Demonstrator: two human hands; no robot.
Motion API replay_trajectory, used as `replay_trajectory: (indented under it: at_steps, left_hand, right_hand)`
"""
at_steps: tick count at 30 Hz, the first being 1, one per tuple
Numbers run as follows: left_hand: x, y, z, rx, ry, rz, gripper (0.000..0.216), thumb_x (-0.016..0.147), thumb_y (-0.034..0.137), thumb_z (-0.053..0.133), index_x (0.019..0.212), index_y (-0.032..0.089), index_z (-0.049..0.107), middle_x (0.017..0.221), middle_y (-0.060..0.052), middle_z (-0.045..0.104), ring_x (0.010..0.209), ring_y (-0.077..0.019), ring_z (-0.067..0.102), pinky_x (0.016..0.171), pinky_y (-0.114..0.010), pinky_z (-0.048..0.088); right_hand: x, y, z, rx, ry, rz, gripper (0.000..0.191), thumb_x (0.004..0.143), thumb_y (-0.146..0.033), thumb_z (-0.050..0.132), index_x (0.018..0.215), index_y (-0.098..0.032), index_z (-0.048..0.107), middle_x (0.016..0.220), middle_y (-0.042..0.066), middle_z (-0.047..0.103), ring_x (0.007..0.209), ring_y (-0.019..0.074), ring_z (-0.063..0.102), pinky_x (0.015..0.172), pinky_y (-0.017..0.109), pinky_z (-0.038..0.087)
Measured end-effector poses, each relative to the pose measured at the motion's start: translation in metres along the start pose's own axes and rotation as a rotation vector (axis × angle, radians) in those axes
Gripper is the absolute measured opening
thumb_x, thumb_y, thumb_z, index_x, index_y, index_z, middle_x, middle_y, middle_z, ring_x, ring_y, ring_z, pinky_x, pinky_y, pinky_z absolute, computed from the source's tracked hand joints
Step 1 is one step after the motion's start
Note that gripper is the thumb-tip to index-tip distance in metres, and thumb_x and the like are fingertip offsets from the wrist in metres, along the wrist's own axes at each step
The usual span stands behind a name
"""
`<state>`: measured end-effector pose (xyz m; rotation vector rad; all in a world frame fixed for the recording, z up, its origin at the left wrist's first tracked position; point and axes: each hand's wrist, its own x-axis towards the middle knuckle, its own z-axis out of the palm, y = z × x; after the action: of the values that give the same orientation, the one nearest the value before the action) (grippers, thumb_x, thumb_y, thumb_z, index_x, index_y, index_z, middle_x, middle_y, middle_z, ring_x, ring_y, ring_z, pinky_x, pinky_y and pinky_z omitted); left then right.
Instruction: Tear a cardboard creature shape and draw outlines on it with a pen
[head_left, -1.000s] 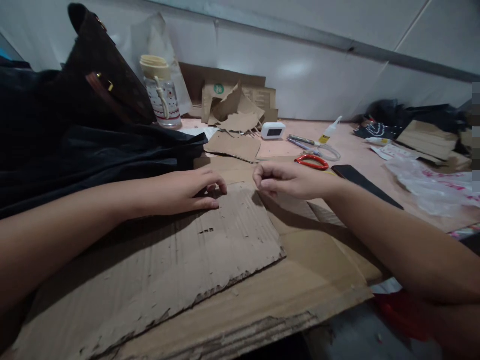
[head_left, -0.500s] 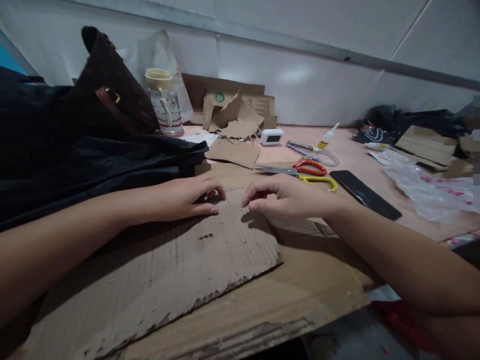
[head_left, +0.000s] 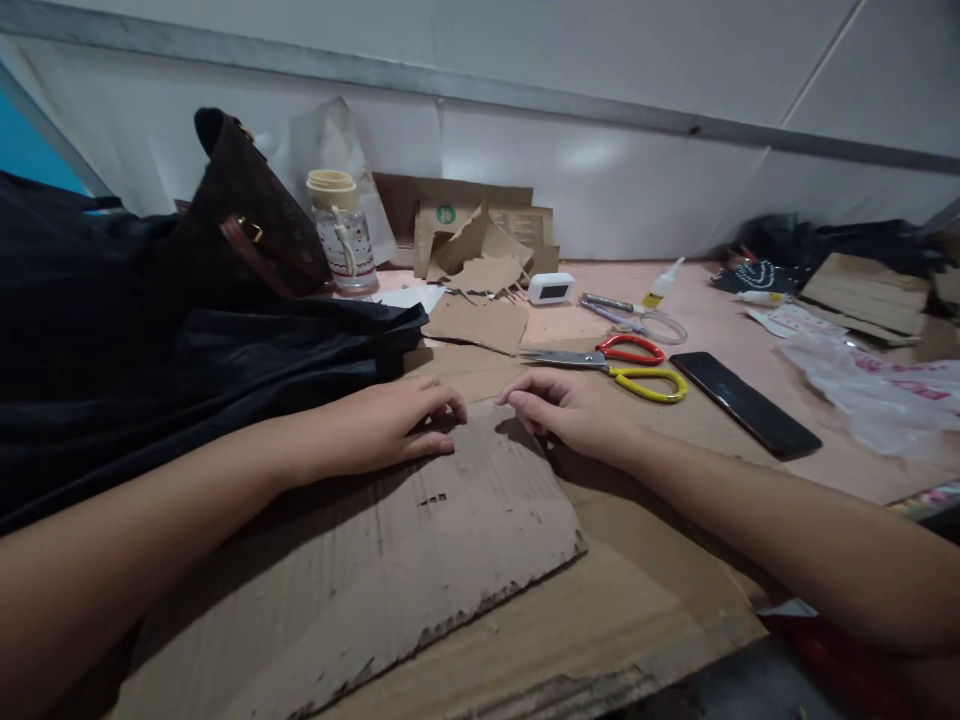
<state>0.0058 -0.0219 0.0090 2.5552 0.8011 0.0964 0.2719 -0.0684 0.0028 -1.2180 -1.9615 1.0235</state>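
A torn-edged grey-brown cardboard sheet lies on a larger piece of cardboard. On its upper part rests my left hand, thumb and curled fingers apart, holding nothing visible. Just to the right, my right hand is above the sheet's far corner with thumb and forefinger pinched together. Anything between those fingertips is too small to make out. Beyond the right hand lie scissors with one red and one yellow handle.
A black phone lies right of the scissors. Behind are a white device with a dark screen, a small glue bottle, cardboard scraps and a drink bottle. Dark cloth and a handbag fill the left.
The whole view has shifted, so things sit lower and slightly right. The right hand has moved away from me toward the sheet's far corner, its fingers pinched. The left hand stays on the sheet.
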Motion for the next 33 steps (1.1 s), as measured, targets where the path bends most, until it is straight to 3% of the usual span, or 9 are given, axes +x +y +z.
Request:
replay_trajectory:
  at_steps: [6,11,15,24,30,33]
  left_hand:
    - [-0.001,0.000,0.001,0.003,0.017,0.011,0.030,0.099,0.044,0.058,0.124,0.028,0.061,0.119,-0.003,0.064,0.103,-0.0209,0.063,0.087,-0.031,0.047]
    - [-0.001,-0.002,0.001,-0.009,0.023,0.023,0.032,0.098,0.046,0.058,0.123,0.027,0.062,0.117,-0.004,0.065,0.099,-0.0206,0.064,0.083,-0.030,0.048]
    - [-0.001,-0.001,0.000,-0.027,0.011,0.027,0.033,0.098,0.047,0.058,0.123,0.027,0.062,0.118,-0.005,0.065,0.099,-0.0211,0.065,0.083,-0.030,0.048]
    - [-0.001,0.003,-0.003,-0.027,-0.007,0.022,0.031,0.098,0.044,0.057,0.123,0.026,0.061,0.118,-0.005,0.065,0.100,-0.0206,0.064,0.083,-0.029,0.048]
    - [0.000,0.001,-0.002,-0.016,0.003,0.020,0.031,0.098,0.045,0.059,0.123,0.027,0.061,0.118,-0.004,0.065,0.099,-0.0205,0.064,0.081,-0.029,0.046]
    - [0.001,0.000,-0.001,-0.013,0.002,0.028,0.032,0.098,0.044,0.058,0.124,0.027,0.061,0.120,-0.004,0.065,0.099,-0.0203,0.064,0.081,-0.029,0.046]
  right_hand:
    - [-0.001,0.007,0.003,0.124,0.047,0.073,0.027,0.094,-0.044,0.059,0.093,-0.017,0.066,0.062,-0.006,0.051,0.053,0.0107,0.044,0.053,0.026,0.036]
    - [-0.002,-0.003,0.001,-0.011,0.026,0.054,0.028,0.095,-0.042,0.056,0.093,-0.017,0.067,0.066,-0.004,0.054,0.058,0.0121,0.048,0.057,0.026,0.038]
    - [-0.002,-0.006,-0.001,-0.165,0.021,0.003,0.027,0.097,-0.038,0.056,0.097,-0.016,0.071,0.081,0.002,0.064,0.071,0.0142,0.055,0.064,0.027,0.041]
    - [-0.001,-0.001,-0.002,-0.144,0.008,0.018,0.032,0.096,-0.043,0.056,0.096,-0.015,0.071,0.068,-0.002,0.059,0.061,0.0137,0.052,0.060,0.027,0.040]
    - [-0.002,-0.010,-0.008,-0.300,-0.019,-0.031,0.022,0.098,-0.031,0.057,0.102,-0.017,0.074,0.091,0.005,0.075,0.081,0.0165,0.066,0.072,0.028,0.047]
    - [-0.001,-0.013,-0.013,-0.431,-0.117,-0.133,0.019,0.098,-0.026,0.059,0.106,-0.018,0.075,0.104,0.006,0.077,0.093,0.0176,0.068,0.081,0.028,0.049]
